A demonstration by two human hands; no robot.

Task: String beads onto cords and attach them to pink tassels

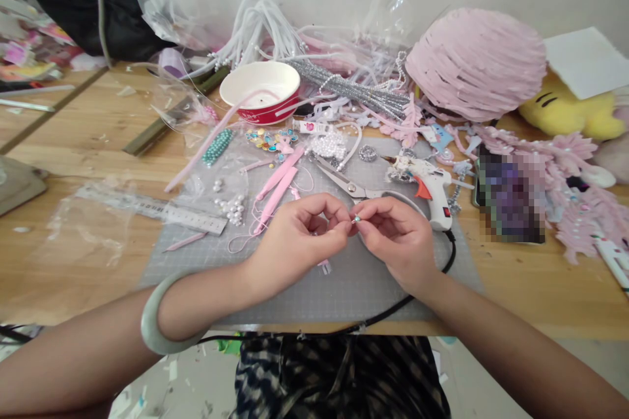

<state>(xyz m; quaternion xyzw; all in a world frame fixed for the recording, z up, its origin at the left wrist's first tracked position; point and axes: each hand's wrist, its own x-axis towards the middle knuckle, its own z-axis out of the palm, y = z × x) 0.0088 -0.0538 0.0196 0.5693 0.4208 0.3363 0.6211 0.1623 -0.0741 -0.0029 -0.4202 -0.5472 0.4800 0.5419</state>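
Note:
My left hand (309,229), with a pale green bangle (150,321) on the forearm, is closed in a pinch above the grey cutting mat (289,304). A thin, light cord seems to run from its fingertips. Close against it, my right hand (403,242) pinches a small teal bead (357,218) between thumb and forefinger. Part of something pink hangs below the left hand, mostly hidden. Just behind the hands lie pink tassels (278,200), scissors (351,188) and a white glue gun (432,186). White pearl beads (233,209) lie loose at the left.
A red and white bowl (260,111), teal beads (217,147) and a steel ruler (152,209) lie around the mat. A black cable (393,309) crosses its front. At the right are a phone (511,200), pink trimmings (580,222) and a pink ball-shaped bundle (476,65).

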